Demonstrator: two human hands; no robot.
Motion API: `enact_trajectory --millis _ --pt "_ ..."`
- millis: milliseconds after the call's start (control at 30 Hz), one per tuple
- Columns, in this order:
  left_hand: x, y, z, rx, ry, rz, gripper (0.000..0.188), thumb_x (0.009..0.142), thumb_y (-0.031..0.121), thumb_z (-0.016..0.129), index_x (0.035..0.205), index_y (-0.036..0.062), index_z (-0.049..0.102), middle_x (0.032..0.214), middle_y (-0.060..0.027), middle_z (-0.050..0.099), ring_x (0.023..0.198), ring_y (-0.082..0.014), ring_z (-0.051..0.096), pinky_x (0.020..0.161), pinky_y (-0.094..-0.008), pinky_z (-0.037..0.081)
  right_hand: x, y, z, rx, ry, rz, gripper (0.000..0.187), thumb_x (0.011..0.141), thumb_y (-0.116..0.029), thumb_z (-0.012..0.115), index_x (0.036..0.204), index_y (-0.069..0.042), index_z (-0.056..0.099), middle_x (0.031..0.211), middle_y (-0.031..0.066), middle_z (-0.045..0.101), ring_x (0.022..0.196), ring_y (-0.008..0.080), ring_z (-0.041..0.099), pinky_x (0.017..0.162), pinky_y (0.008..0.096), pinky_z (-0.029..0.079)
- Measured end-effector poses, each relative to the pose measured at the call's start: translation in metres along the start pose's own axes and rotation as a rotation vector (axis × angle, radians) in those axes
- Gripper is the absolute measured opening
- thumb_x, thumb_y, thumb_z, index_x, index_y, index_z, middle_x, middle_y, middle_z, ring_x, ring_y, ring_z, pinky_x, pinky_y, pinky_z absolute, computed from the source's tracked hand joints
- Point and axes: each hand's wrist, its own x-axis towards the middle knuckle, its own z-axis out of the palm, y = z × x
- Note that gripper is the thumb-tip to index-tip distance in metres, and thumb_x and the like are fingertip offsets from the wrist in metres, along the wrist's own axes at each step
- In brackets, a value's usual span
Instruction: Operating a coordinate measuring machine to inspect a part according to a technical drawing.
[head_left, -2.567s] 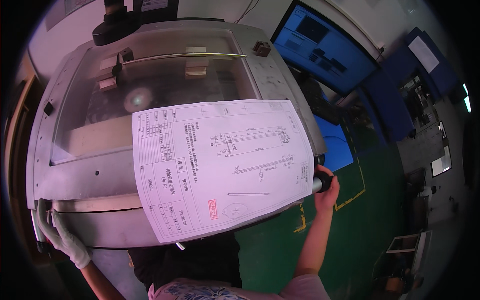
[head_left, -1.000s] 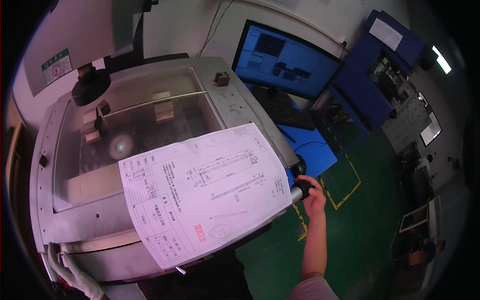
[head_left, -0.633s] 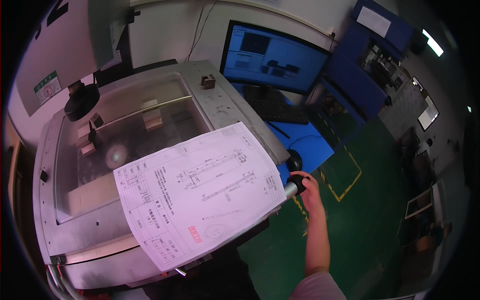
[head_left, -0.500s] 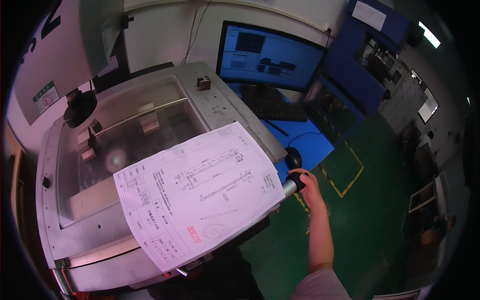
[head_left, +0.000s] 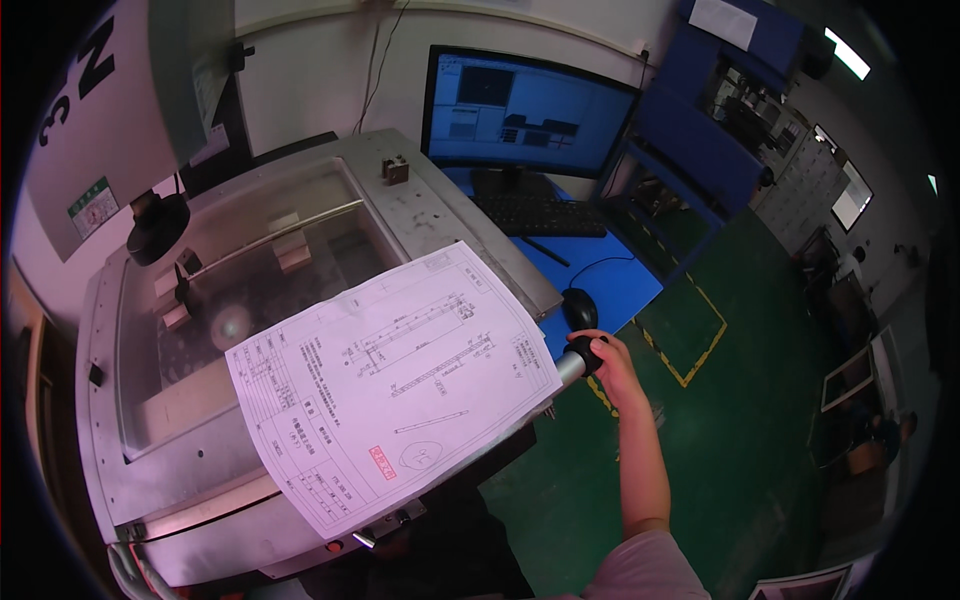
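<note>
At the right edge of a measuring machine, my right hand (head_left: 615,372) is closed around a black knob (head_left: 584,351) on the end of a short metal shaft. Just left of the hand lies a sheet of paper with a technical drawing (head_left: 440,400). It hangs over the machine's front edge and covers part of the glass stage (head_left: 330,170). A long thin rod (head_left: 290,231) rests across small pale blocks (head_left: 290,250) on the glass. Above the stage's left side is a black round lens housing (head_left: 158,228). My left hand is out of view.
A small metal block (head_left: 396,170) sits on the machine's frame. On the blue desk behind are a lit monitor (head_left: 530,110), a keyboard (head_left: 540,213) and a black mouse (head_left: 579,310). A blue machine (head_left: 690,130) stands farther right. Yellow tape (head_left: 705,355) marks the green floor.
The whole view has shifted slightly, so things appear a little farther left. My right hand keeps its grip on the knob, and the paper and rod show no clear movement.
</note>
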Motion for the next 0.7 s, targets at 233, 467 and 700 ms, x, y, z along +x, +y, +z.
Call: enact_trajectory --millis 233,467,700 --pt "-0.013 -0.029 0.024 -0.226 -0.126 0.03 0.034 0.083 0.014 0.037 0.114 -0.0007 0.035 0.114 -0.012 0.039 0.103 -0.0186 0.039 0.087 -0.0273 0.032 -0.001 -0.001 0.0 0.027 -0.006 -0.017 0.034 0.071 -0.025 0.048 0.092 0.0 0.052 0.086 0.0087 0.053 0.076 0.0147 0.052 0.065 0.0245 0.042" --pt "-0.016 -0.024 0.029 -0.208 -0.15 -0.026 0.035 0.085 0.017 0.033 0.117 0.0024 0.032 0.114 -0.0091 0.038 0.1 -0.0155 0.04 0.087 -0.0244 0.032 0.0 0.002 -0.003 0.014 -0.023 -0.016 0.038 0.072 -0.027 0.046 0.095 0.003 0.049 0.09 0.0095 0.05 0.079 0.0153 0.05 0.069 0.0261 0.041" --pt "-0.015 -0.018 0.03 -0.272 -0.2 -0.08 0.033 0.085 0.017 0.03 0.115 0.0039 0.035 0.115 -0.0073 0.038 0.1 -0.0129 0.039 0.086 -0.0228 0.033 0.0 0.003 -0.005 0.005 -0.026 -0.004 0.039 0.073 -0.028 0.046 0.096 0.003 0.049 0.091 0.0097 0.05 0.081 0.0156 0.05 0.071 0.0259 0.041"
